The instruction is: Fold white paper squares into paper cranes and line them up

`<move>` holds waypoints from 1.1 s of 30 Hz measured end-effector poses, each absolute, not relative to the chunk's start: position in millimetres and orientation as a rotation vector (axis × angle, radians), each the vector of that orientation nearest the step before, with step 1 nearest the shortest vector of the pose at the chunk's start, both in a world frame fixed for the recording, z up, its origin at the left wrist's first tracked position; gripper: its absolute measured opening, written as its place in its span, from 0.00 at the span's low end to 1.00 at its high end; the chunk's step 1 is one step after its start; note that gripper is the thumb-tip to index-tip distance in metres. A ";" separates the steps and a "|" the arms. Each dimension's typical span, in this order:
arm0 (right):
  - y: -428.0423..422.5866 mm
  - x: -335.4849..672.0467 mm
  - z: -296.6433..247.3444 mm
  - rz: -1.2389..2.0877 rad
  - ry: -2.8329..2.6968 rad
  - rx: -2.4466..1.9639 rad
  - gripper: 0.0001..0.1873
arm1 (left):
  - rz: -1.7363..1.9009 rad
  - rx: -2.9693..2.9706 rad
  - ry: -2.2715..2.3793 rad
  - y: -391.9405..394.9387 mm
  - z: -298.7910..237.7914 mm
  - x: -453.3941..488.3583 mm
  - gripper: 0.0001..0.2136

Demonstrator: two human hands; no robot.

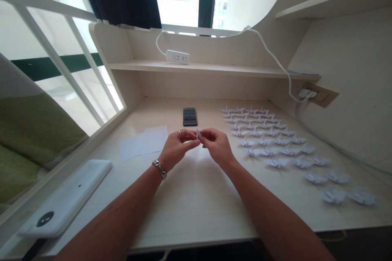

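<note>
Between my fingertips, above the middle of the desk, is a small piece of folded white paper [198, 133]. My left hand [177, 145] pinches it from the left; a ring and a chain bracelet [159, 169] are on that side. From the right, my right hand [217, 143] grips the same paper with thumb and forefinger. Its exact folds are too small to make out. Flat white paper sheets [143, 142] lie left of my left hand. Rows of folded paper cranes [260, 132] stand on the desk to the right of my right hand.
A dark, flat rectangular object [190, 117] lies just beyond my hands. At the left edge rests a long white device [69, 195]. A power strip [177, 56] sits on the shelf [208, 69], and its white cable runs to a wall socket [318, 94].
</note>
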State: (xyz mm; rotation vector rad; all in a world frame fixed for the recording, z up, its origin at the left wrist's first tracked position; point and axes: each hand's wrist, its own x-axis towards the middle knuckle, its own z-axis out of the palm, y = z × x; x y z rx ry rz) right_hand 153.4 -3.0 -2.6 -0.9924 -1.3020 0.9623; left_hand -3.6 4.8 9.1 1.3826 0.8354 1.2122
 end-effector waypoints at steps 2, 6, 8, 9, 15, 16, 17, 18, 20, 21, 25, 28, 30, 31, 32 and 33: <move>-3.3 153.0 -1.5 0.974 -1.308 -0.969 0.13 | 1.217 1.374 0.821 3.8 10.7 -2.4 0.12; -4.6 151.5 0.7 0.970 -1.294 -0.946 0.11 | 1.185 1.332 0.799 2.3 13.7 -1.0 0.13; -5.2 151.0 0.9 0.956 -1.287 -0.946 0.11 | 1.176 1.304 0.797 1.8 14.4 -1.2 0.13; -5.5 150.9 0.8 0.951 -1.285 -0.945 0.11 | 1.173 1.289 0.795 1.7 14.5 -1.5 0.13; -7.1 151.3 1.5 0.945 -1.331 -0.947 0.08 | 1.158 1.210 0.795 3.0 13.0 -3.5 0.12; -7.5 151.4 2.2 0.949 -1.339 -0.945 0.08 | 1.157 1.191 0.789 3.4 12.7 -3.8 0.12; -8.0 151.6 3.1 0.957 -1.346 -0.938 0.08 | 1.158 1.169 0.775 3.8 12.7 -4.0 0.12; -8.6 151.8 4.0 0.967 -1.353 -0.926 0.09 | 1.162 1.147 0.754 3.9 12.9 -4.2 0.12; -9.7 152.1 5.8 0.984 -1.379 -0.903 0.12 | 1.167 1.106 0.706 3.8 14.1 -4.5 0.12; -10.3 152.1 6.4 0.985 -1.393 -0.899 0.13 | 1.165 1.090 0.687 3.5 15.0 -4.6 0.12; -11.8 151.9 6.9 0.958 -1.416 -0.920 0.16 | 1.140 1.051 0.665 2.3 17.6 -4.8 0.11; -12.2 151.5 6.7 0.960 -1.413 -0.928 0.16 | 1.138 1.032 0.665 2.6 17.6 -5.2 0.11; -12.2 151.5 6.9 0.969 -1.408 -0.931 0.16 | 1.139 1.027 0.666 3.1 17.5 -5.7 0.11; -12.1 151.6 7.1 0.975 -1.405 -0.929 0.16 | 1.140 1.026 0.669 3.4 17.5 -5.9 0.10; -11.9 151.6 7.3 0.984 -1.401 -0.927 0.16 | 1.144 1.025 0.673 3.7 17.7 -6.1 0.10; -11.5 151.6 7.5 0.998 -1.392 -0.924 0.16 | 1.150 1.024 0.680 4.0 17.8 -6.2 0.10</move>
